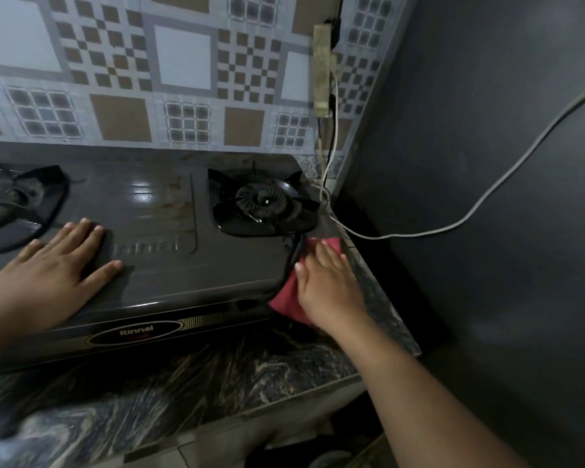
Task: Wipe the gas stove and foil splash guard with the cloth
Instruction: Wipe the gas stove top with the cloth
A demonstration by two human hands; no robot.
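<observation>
Bench: the dark marbled bench (169,393) filled the lower frame nearest us and carried the stove.
Right hand: our right hand (328,282), right of centre, pressed the cloth against the stove's right edge, fingers (321,256) fairly straight and laid flat on the fabric, not curled round it; we judged this spread the pressure along the rim.
Cloth: the red cloth (289,298) sat bunched under that hand, wedged between the stove's side and the bench edge, a dark hem showing along the stove's corner.
Left hand: our left hand (51,268), lower left, lay flat on the stove top with its fingers spread wide and holding nothing, probably to steady the stove against the wiping push.
Stove: the gas stove (156,231) looked dark and glossy, with brownish streaks near its middle and the right burner (264,201) beyond the cloth.
Splash guard: the patterned foil splash guard (132,79) stood behind, across the upper frame, untouched for now.
</observation>
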